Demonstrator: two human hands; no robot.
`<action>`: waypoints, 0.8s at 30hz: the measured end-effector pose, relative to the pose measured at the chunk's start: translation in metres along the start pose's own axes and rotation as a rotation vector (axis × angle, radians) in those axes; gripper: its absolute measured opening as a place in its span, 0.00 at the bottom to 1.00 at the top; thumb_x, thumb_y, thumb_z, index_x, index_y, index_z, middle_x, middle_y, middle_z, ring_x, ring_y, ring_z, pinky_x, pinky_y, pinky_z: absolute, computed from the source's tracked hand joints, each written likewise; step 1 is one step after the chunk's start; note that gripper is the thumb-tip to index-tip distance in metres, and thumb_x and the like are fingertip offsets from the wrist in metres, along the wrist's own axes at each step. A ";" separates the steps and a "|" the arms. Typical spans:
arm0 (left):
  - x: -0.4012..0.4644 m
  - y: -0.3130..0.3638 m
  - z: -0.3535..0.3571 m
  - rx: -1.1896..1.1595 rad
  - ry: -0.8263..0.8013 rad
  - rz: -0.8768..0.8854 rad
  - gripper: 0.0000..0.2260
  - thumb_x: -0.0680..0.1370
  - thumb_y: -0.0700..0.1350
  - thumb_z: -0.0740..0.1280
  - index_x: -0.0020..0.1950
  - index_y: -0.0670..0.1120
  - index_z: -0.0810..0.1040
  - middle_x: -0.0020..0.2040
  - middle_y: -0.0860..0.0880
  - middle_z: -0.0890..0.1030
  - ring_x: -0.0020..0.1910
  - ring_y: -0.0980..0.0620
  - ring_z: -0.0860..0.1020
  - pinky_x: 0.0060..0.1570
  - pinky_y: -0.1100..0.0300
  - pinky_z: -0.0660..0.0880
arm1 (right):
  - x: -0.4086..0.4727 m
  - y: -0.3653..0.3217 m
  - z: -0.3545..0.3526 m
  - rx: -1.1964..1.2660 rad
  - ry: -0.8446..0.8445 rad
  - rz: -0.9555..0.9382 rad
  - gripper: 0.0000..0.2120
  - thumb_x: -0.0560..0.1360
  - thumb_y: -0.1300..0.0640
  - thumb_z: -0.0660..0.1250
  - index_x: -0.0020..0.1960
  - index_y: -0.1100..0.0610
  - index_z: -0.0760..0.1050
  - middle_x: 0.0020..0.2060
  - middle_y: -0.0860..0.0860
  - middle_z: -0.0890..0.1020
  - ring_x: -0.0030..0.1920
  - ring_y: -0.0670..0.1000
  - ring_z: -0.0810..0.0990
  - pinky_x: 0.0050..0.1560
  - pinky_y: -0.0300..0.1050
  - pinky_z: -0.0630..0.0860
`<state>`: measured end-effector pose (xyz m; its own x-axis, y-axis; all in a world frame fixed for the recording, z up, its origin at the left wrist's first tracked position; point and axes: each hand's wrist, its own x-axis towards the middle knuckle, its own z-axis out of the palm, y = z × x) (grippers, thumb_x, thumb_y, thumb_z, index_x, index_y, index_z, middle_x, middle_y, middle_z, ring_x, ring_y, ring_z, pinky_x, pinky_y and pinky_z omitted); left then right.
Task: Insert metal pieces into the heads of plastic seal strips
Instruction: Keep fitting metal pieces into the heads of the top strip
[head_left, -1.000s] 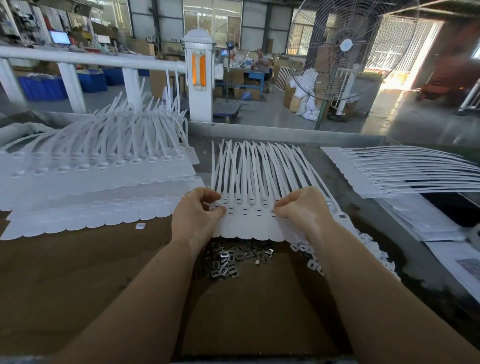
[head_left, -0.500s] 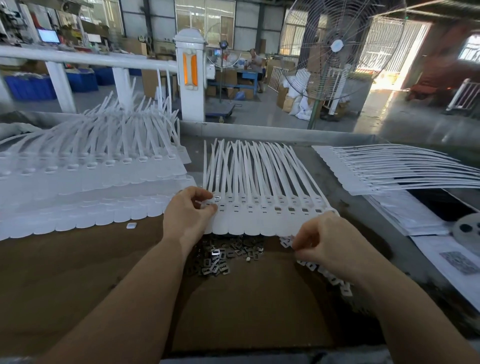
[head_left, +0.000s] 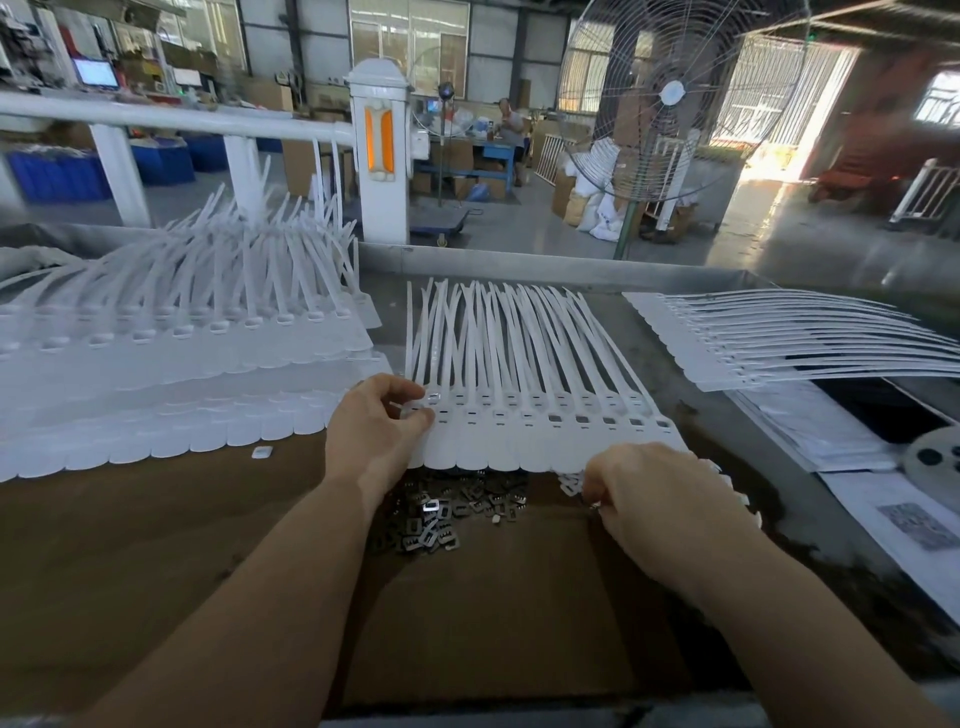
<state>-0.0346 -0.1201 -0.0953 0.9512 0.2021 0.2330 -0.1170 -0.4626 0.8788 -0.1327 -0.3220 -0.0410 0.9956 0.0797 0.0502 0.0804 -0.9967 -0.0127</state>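
A joined row of flat white plastic seal strips (head_left: 540, 423) lies at the middle of the brown cardboard-covered worktable (head_left: 156, 545), rounded heads toward the person and thin tails fanning out toward twelve o'clock. The left hand (head_left: 376, 441) rests on the row's nine-o'clock end, thumb and fingers curled and pinching the first head, where a small shiny metal piece (head_left: 432, 399) sits at the slot. The right hand (head_left: 649, 499) hovers at the row's four-o'clock corner with its fingers curled downward over some loose small white plastic caps (head_left: 569, 480) — whether it actually grasps anything I cannot tell. A heap of small grey stamped metal pieces (head_left: 441, 512) lies on the cardboard at six o'clock of the row, just beside the heads and between the two forearms. At nine o'clock a large stack of the same white strips (head_left: 182, 364) stands with tails curving upward — at three o'clock another white batch (head_left: 779, 343) lies flat.
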 end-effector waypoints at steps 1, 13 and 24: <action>0.000 0.000 0.000 -0.002 0.000 -0.001 0.07 0.72 0.44 0.73 0.46 0.53 0.77 0.40 0.55 0.76 0.39 0.59 0.73 0.42 0.62 0.68 | 0.002 0.000 0.000 0.032 0.015 0.002 0.10 0.76 0.59 0.61 0.54 0.49 0.76 0.47 0.48 0.79 0.48 0.49 0.77 0.52 0.44 0.75; -0.001 -0.002 -0.001 -0.015 -0.017 0.001 0.07 0.73 0.44 0.72 0.46 0.53 0.77 0.42 0.54 0.77 0.41 0.59 0.74 0.38 0.68 0.67 | 0.060 0.007 0.013 0.752 0.342 0.158 0.07 0.72 0.65 0.67 0.46 0.56 0.80 0.40 0.49 0.83 0.41 0.44 0.80 0.47 0.35 0.75; -0.002 0.000 -0.001 -0.009 -0.013 -0.009 0.07 0.73 0.44 0.72 0.46 0.54 0.77 0.40 0.56 0.75 0.39 0.60 0.73 0.36 0.69 0.66 | 0.080 0.006 0.004 0.636 0.242 0.247 0.14 0.68 0.70 0.64 0.34 0.51 0.78 0.37 0.49 0.80 0.40 0.49 0.79 0.41 0.42 0.77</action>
<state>-0.0368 -0.1192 -0.0951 0.9560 0.1949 0.2195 -0.1106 -0.4533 0.8845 -0.0523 -0.3215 -0.0411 0.9557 -0.2255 0.1893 -0.0590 -0.7765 -0.6273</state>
